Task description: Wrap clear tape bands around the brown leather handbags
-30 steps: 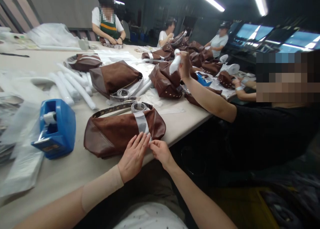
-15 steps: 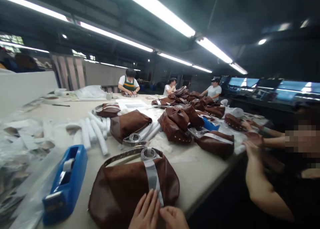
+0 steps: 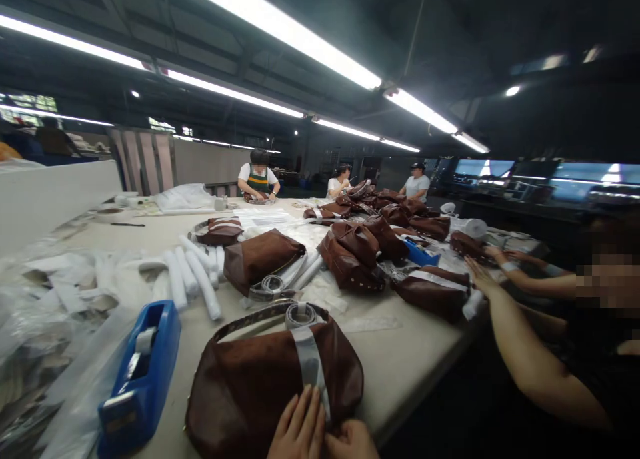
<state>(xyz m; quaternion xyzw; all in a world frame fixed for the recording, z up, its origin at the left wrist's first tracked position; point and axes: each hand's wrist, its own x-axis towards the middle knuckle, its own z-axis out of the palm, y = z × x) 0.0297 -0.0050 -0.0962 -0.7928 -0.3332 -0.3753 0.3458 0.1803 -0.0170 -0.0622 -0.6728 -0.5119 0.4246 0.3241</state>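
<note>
Your left hand [image 3: 299,425] flat on brown bag [image 3: 250,399], right hand [image 3: 353,441] at its tape [image 3: 310,365], grip unclear; blue dispenser [image 3: 140,379] 9 o'clock on surface [image 3: 415,352]; co-worker [image 3: 259,182] 12 o'clock.

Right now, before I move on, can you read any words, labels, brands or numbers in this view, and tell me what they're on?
No text is readable.
Label on the blue tape dispenser: too blurred to read.
Sheets of paper: any print is too small to read.
Patterned strap of the brown bag: too small to tell.
</note>
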